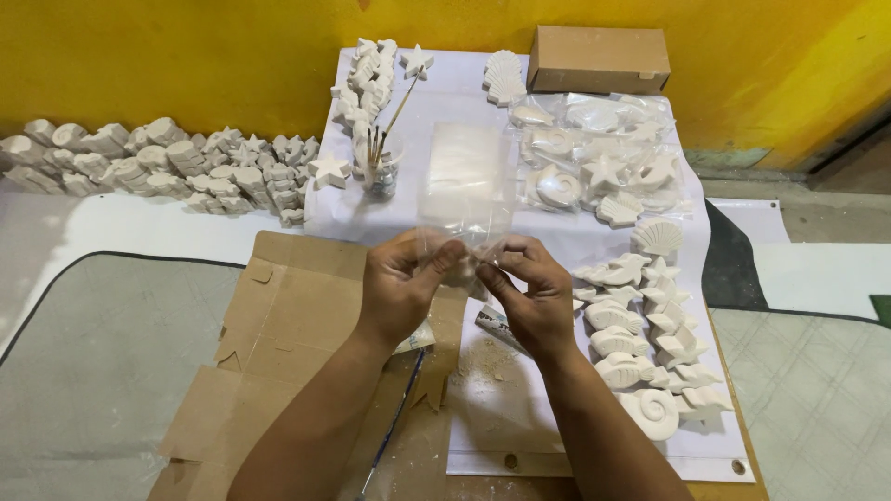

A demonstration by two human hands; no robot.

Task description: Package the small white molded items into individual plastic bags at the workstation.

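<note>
Between my hands, my left hand (pixel 404 278) and right hand (pixel 529 288) pinch the mouth of a clear plastic bag (pixel 464 190); opening it seems next. Right of them lie white plaster shells (pixel 640 325); beyond, a brush jar (pixel 380 172).

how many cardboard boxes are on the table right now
1: a closed brown cardboard box at the table's far edge, against the yellow wall. The flattened cardboard under the hands isn't counted.

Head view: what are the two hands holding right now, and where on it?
Both hands, left hand and right hand, pinch the lower edge of a clear plastic bag, which stands up above the fingertips.
</note>
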